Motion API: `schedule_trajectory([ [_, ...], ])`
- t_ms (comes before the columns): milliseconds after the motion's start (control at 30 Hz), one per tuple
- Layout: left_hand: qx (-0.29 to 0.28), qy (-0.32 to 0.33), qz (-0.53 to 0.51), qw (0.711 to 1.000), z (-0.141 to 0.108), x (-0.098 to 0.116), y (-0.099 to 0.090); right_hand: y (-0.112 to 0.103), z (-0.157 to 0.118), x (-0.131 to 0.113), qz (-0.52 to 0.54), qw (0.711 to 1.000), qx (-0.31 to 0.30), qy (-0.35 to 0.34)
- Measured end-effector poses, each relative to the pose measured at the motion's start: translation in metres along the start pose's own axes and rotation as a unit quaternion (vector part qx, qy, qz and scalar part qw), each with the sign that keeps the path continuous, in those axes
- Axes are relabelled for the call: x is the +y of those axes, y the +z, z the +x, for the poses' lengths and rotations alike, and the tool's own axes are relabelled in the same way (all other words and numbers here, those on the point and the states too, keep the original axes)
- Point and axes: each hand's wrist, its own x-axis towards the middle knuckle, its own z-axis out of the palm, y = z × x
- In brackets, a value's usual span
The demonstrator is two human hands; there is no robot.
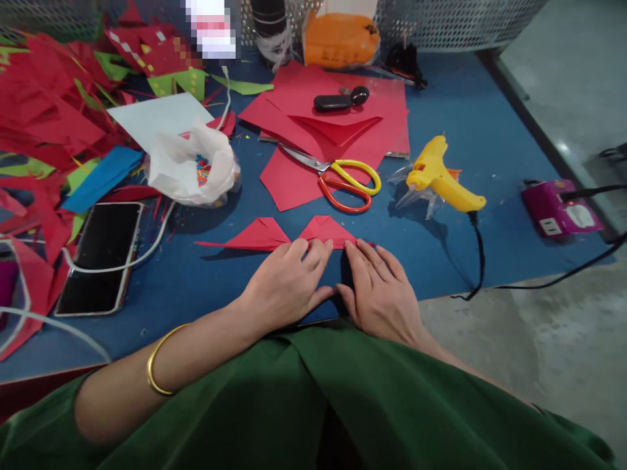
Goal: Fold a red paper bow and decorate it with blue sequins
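Note:
A red folded paper with two raised peaks and a long thin point to the left lies in front of me. My left hand presses its fingertips on the near edge of this paper, the thumb stretched out to the right. Beside it, my right hand lies flat, fingers extended, with the fingertips on the right part of the same edge. Both thumb tips almost meet. Just beyond the folded paper rest scissors with one yellow and one red handle, blades partly apart, on flat red paper sheets.
A yellow glue gun and a purple power socket with cables are on the right. On the left are a phone, a lined bowl with small colourful bits, and red paper scraps. A black key fob sits behind the scissors.

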Motion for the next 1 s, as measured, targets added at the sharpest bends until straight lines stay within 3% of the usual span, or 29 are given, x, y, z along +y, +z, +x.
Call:
schedule_trajectory([
  [267,0.017,-0.006,-0.024,1.000,-0.001,0.002,0.000,0.000,-0.003,-0.011,-0.032,0.996,-0.004,0.083],
  [500,0.032,-0.015,-0.037,0.999,-0.003,0.004,0.003,0.010,-0.007,-0.011,0.047,0.998,-0.042,-0.003],
  [733,0.061,-0.024,-0.048,0.997,-0.005,0.005,0.005,0.002,-0.011,-0.010,0.003,0.997,-0.016,0.082],
  [900,0.082,-0.011,-0.062,0.995,-0.011,-0.006,0.002,-0.001,0.019,-0.028,0.188,0.982,0.027,-0.025],
  [1000,0.075,-0.024,-0.162,0.984,-0.021,-0.021,0.001,0.007,0.032,-0.035,0.250,0.968,0.020,-0.014],
])
